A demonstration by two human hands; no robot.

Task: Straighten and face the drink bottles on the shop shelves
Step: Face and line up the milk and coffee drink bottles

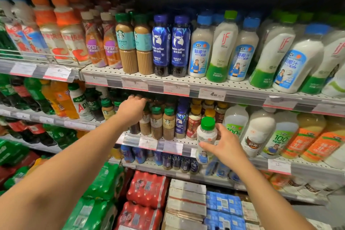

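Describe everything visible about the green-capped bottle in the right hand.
The bottle is small, of clear plastic with a pale whitish drink, a green screw cap and a white-and-blue label showing a figure. It stands about upright, held out in front of the middle shelf edge, off the shelf. The right hand grips its body from the right side, thumb across the front.

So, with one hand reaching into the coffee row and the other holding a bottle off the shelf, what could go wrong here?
1. The left hand reaches over the front coffee bottles toward the back; the wrist could tip one off the shelf edge.
2. The right hand holds the green-capped bottle out over the lower shelf, seemingly with fingers only; it might slip.
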